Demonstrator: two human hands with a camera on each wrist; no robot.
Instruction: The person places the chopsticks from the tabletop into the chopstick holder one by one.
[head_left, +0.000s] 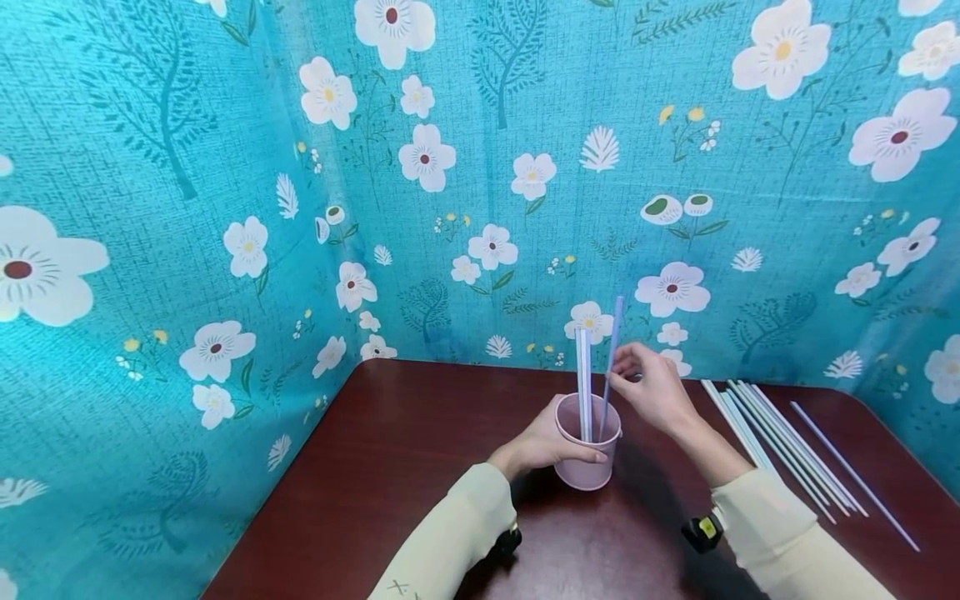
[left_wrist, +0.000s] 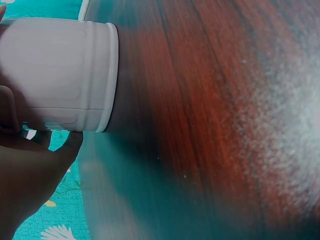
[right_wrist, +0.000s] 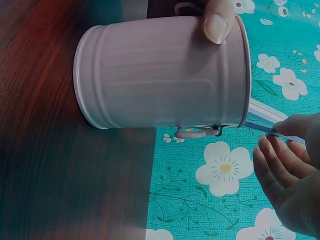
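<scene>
A pale pink metal bucket (head_left: 585, 467) stands upright on the table. My left hand (head_left: 542, 439) grips its side, with the thumb across the front near the rim; the left wrist view shows part of this hand (left_wrist: 40, 170) beside the bucket wall (left_wrist: 55, 70). Several pale, straw-like sticks (head_left: 583, 375) stand inside, their upper ends above the rim. At the bucket's right, my right hand (head_left: 651, 385) pinches a thin purple stick (head_left: 617, 329) between thumb and fingertips. That stick's lower end is inside the bucket. In the right wrist view the pinching fingers (right_wrist: 280, 155) are just beyond the rim.
On the right of the dark red wooden table (head_left: 420, 433) lies a row of several pale green and white sticks (head_left: 787, 442). One purple stick (head_left: 855, 475) lies apart, farther right. A blue flowered cloth (head_left: 480, 192) hangs behind and along the left.
</scene>
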